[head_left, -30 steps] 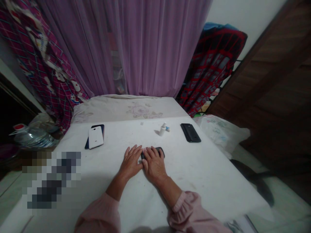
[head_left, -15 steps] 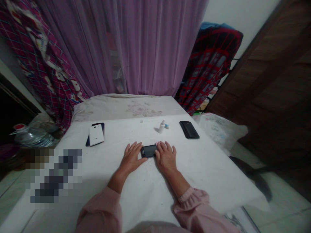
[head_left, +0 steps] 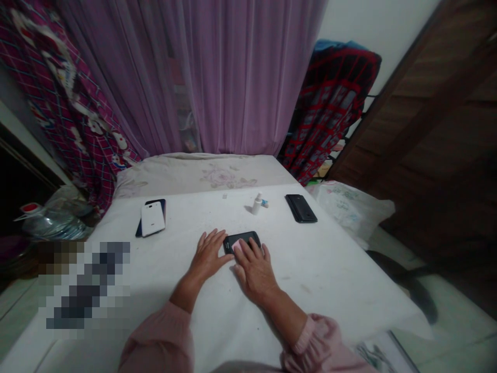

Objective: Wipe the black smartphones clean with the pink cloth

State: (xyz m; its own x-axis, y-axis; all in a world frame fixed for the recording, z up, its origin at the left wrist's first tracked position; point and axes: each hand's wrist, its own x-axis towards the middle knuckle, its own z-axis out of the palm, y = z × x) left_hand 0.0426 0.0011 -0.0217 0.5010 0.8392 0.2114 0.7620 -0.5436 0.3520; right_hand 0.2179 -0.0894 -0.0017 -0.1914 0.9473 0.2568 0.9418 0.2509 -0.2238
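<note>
A dark smartphone lies flat, screen up, on the white-covered table. My left hand steadies its left end, thumb at the near corner and fingers along the far corner. Across the screen lies my right hand, its fingertips pressing a small pink cloth onto the glass. Those fingers hide part of the screen and most of the cloth. Beyond the phone stands a small white spray bottle, with a little blue and white item beside it.
A white phone rests on a dark one at the left. Black phones lie stacked at the right. A tiny pale square is near the back. Off the table are a large water bottle and a plastic bag.
My right hand has moved from the phone's right end onto the screen, bringing the pink cloth leftward, where more of it now shows. My left hand stays at the left end.
</note>
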